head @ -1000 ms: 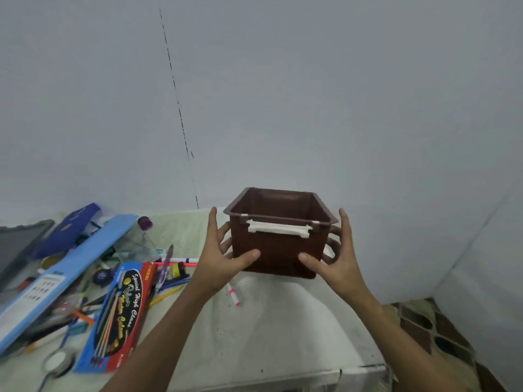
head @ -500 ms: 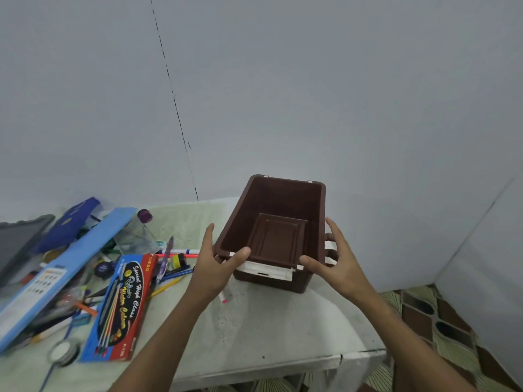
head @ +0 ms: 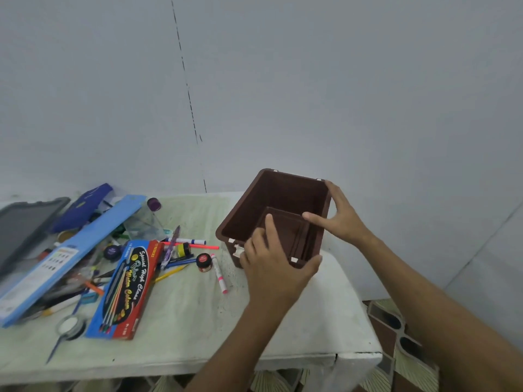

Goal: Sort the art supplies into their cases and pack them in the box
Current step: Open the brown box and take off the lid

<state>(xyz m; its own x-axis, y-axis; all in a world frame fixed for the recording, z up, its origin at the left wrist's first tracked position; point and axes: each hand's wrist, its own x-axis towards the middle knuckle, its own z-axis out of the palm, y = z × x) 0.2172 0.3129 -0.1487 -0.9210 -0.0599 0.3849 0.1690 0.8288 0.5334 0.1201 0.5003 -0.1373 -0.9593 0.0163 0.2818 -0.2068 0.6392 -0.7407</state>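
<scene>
A pale green table is carrying a brown box at its far right corner, a red-and-blue colour-pencil case lying flat to the left, a pink marker and a small paint jar sitting between them, and a magnifying glass resting near the front edge

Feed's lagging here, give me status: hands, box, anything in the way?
Left hand grips brown box near rim; right hand on its far side wall. Box upright on table, empty. Supplies unsorted; pink marker beside box.
</scene>
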